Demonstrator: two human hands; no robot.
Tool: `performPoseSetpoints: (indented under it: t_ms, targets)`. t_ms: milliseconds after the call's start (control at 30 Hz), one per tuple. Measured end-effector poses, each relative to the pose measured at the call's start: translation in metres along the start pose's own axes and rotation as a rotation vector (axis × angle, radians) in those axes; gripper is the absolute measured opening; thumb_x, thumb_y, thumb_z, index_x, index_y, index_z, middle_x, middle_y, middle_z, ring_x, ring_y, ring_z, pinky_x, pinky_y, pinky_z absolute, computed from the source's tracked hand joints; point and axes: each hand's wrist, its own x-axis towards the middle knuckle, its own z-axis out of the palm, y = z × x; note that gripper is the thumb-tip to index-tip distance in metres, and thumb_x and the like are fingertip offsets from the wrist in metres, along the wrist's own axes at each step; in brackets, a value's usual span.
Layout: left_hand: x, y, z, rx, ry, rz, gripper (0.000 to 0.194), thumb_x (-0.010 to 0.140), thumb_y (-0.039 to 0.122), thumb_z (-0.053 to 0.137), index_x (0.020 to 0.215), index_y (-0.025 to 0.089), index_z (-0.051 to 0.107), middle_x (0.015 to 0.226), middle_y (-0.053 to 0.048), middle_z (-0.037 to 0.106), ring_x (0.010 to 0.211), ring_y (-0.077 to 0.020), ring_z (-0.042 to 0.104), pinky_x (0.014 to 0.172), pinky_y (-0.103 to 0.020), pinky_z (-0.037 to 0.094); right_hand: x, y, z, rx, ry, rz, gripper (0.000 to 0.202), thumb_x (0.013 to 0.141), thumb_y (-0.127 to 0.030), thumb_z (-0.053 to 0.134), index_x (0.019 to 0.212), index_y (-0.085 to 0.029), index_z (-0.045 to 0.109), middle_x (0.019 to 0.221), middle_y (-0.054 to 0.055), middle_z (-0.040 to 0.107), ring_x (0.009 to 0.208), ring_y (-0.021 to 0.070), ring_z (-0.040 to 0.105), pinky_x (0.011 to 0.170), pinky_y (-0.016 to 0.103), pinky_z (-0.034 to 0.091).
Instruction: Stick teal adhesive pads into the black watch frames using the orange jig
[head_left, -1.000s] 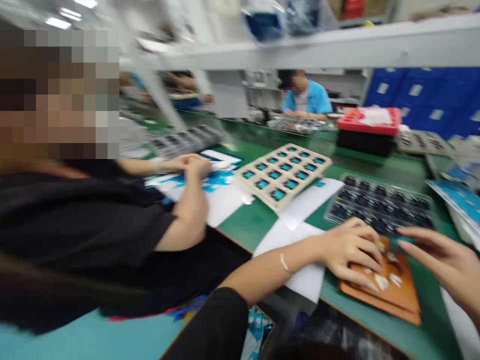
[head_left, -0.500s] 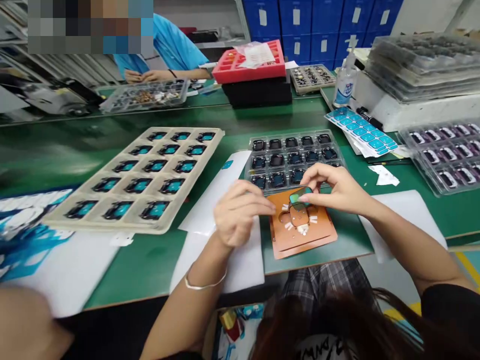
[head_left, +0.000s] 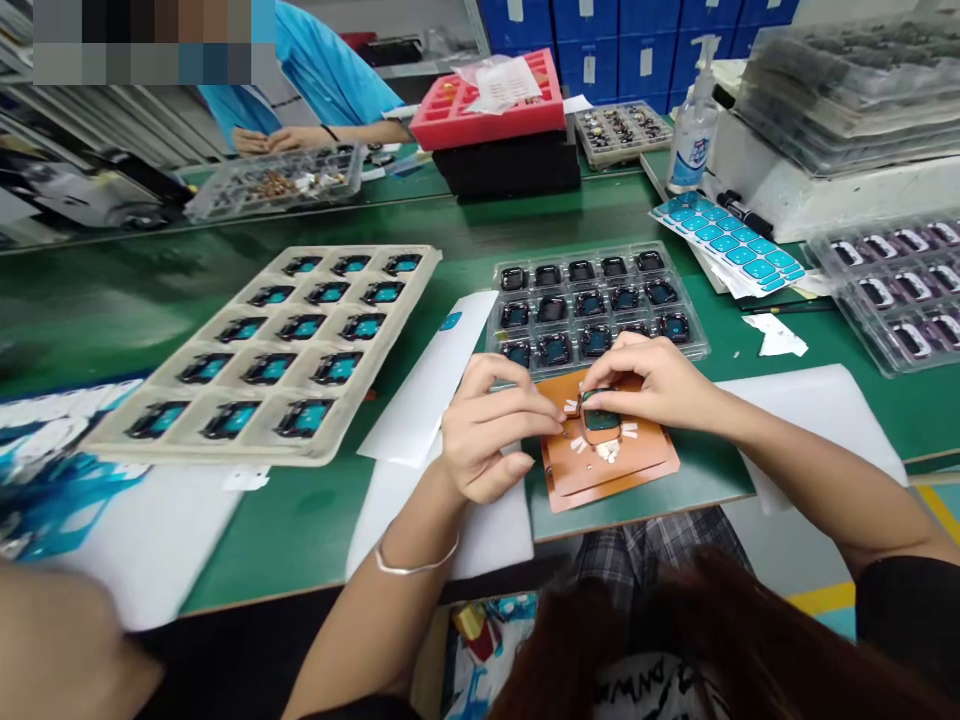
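Observation:
My right hand [head_left: 646, 385] pinches a dark, rounded-square glossy piece [head_left: 602, 420] between thumb and fingers, low over an orange fixture plate [head_left: 622, 480]. Whether the piece touches the plate I cannot tell. Close by on the left, my left hand [head_left: 491, 430] has its thumb apart from the fingers, and the fingertips reach the plate's left side. Nothing shows in it. Small white strips surround the recess in the plate. Just behind, a clear tray [head_left: 694, 345] carries dark square watch-like cases.
A beige tray [head_left: 337, 440] of cases with teal faces lies left, white sheets [head_left: 420, 400] beside it. Teal sticker sheets [head_left: 720, 243], a pump bottle [head_left: 691, 130] and stacked trays [head_left: 840, 110] stand back right. Across the bench, a person in blue [head_left: 330, 70] sits behind a parts tray [head_left: 285, 185].
My right hand has brought the glossy piece lower and closer over the orange plate's recess. My left hand's fingers have spread, and the hand has shifted slightly right. The view has tilted slightly.

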Motion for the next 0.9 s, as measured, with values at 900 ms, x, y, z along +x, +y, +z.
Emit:
performPoseSetpoints:
  t_ms: [900]
  targets:
    - [0.003,0.006,0.004,-0.077,-0.382,-0.048,0.049,0.094,0.061,0.046,0.115,0.023,0.069,0.118,-0.008,0.072,0.116,-0.0294,0.056,0.098,-0.05,0.037,0.007,0.013,-0.007,0.29,0.308,0.225,0.043,0.073,-0.059,0.076,0.073,-0.019,0.06,0.067,-0.002,0.056,0.06,0.0116,0.047,0.056,0.026,0.039]
